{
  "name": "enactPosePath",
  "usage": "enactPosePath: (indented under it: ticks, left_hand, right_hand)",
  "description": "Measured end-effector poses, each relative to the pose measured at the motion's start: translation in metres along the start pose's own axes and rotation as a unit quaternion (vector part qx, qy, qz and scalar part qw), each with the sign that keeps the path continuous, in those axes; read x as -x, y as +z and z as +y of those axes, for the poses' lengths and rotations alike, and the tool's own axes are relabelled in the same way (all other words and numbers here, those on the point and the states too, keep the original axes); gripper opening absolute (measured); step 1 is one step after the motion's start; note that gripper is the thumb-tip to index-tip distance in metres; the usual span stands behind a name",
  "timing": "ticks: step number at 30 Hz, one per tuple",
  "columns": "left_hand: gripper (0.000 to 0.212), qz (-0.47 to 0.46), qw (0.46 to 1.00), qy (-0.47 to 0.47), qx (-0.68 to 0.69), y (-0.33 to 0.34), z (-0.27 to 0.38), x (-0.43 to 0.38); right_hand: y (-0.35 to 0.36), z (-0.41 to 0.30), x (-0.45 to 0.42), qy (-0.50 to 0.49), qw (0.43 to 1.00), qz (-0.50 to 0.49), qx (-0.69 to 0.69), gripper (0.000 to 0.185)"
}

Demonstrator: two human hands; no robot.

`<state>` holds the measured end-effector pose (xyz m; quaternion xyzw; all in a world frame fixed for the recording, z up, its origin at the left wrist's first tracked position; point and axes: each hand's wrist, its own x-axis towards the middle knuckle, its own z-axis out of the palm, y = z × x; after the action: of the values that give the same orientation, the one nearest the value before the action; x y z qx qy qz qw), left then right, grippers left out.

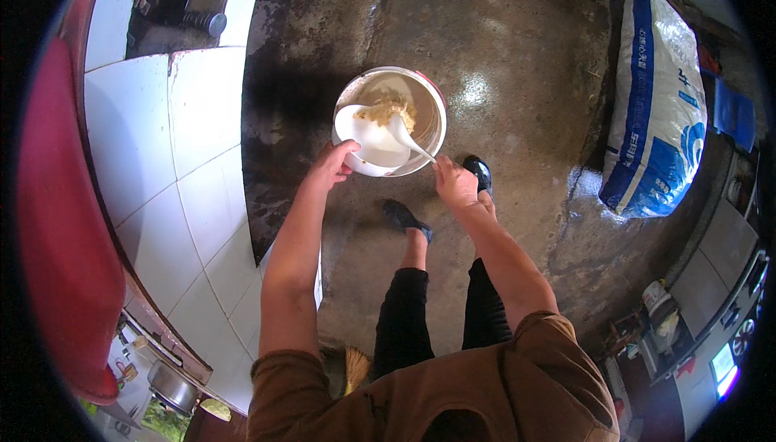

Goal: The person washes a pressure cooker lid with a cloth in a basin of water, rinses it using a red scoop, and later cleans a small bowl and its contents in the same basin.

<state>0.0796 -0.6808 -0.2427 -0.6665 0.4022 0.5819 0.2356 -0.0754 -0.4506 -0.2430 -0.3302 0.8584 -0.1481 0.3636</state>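
Observation:
My left hand grips the rim of a white bowl, which is tilted over a round white bucket. Closed around the handle of a white spoon is my right hand. The spoon's head lies at the bowl's inner edge, against a clump of pale yellow-brown soft food. Cloudy, light brown liquid shows inside the bucket behind the clump. Whether the clump rests in the bowl or in the bucket cannot be fully told.
A white-tiled counter side runs along the left. On the right, a large white and blue sack lies on the wet concrete floor, beside a blue plastic item. A straw broom is near my left side; a metal pot stands lower left.

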Motion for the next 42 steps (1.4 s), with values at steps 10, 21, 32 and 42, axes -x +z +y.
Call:
enactPosePath:
  ticks: [10, 21, 32, 42]
  left_hand:
    - [0.071, -0.026, 0.997, -0.003, -0.079, -0.009, 0.022, 0.031]
    - [0.061, 0.065, 0.995, 0.063, 0.041, -0.016, -0.004, 0.085]
    - [0.068, 0.046, 0.962, 0.111, 0.246, -0.026, -0.044, 0.179]
    - [0.068, -0.157, 0.854, 0.271, 0.416, -0.006, -0.087, 0.308]
  right_hand:
    - [0.015, -0.033, -0.024, -0.165, 0.984, -0.064, 0.036, 0.015]
    - [-0.022, 0.018, 0.017, -0.103, 0.990, 0.091, 0.040, 0.018]
    - [-0.127, -0.061, 0.062, -0.261, 0.945, 0.184, 0.065, 0.028]
    - [-0.269, -0.136, 0.164, -0.419, 0.900, 0.105, -0.061, 0.023]
